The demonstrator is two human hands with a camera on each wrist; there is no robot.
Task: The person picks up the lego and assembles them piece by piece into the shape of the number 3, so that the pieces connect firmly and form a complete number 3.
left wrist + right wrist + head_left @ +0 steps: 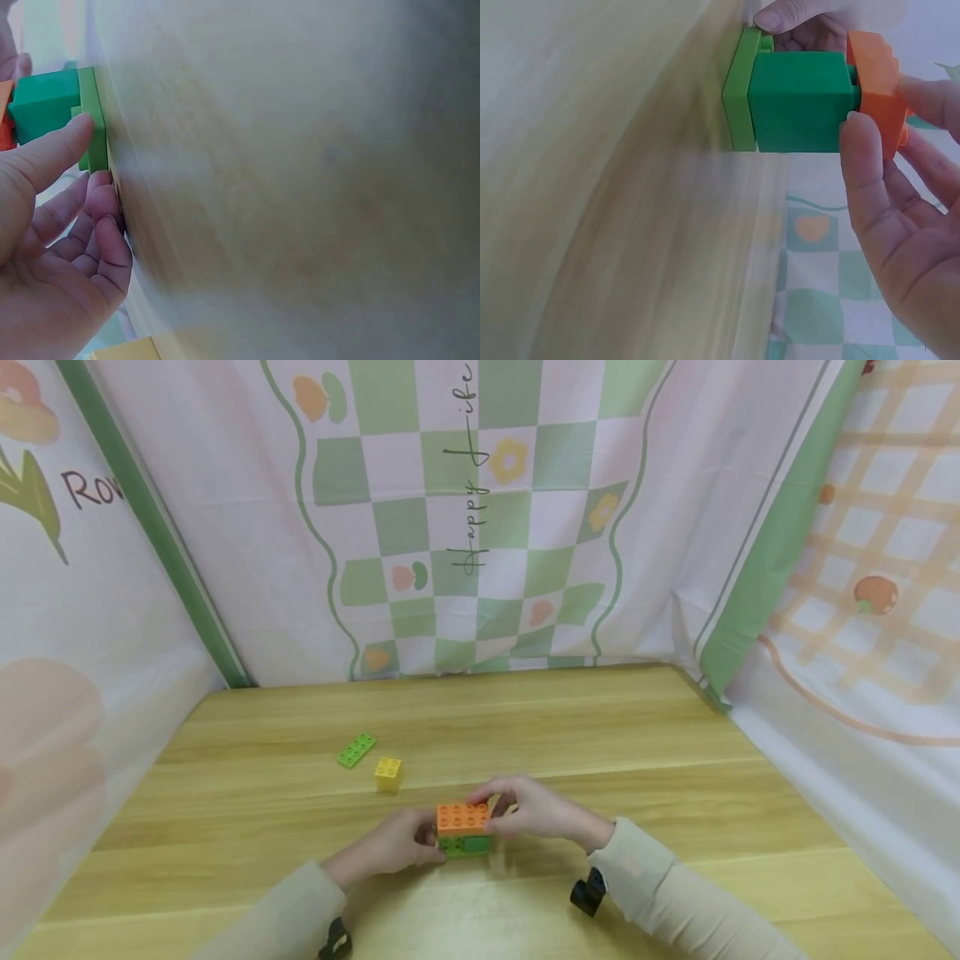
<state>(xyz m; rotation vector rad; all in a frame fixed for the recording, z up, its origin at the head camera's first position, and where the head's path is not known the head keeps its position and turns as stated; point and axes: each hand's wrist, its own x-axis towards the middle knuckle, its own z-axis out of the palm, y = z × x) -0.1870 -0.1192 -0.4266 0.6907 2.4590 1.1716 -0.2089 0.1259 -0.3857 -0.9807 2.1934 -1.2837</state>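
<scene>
An orange studded brick (457, 818) sits over a dark green block (802, 101), which stands on one end of a light green studded plate (739, 97). In the right wrist view, a narrow gap with the block's studs shows under the slightly tilted orange brick. My right hand (536, 810) pinches the orange brick between thumb and fingers at its right end. From the other side, my left hand (405, 843) pinches the light green plate, its thumb (71, 139) on the plate's edge and its other fingers curled beside the tabletop.
Farther back on the wooden table (600, 727) lie a yellow brick (388, 774) and another light green plate (356, 750), left of the stack. Printed curtains (480, 527) hang behind and along both sides. A black device (588, 893) sits under the right wrist.
</scene>
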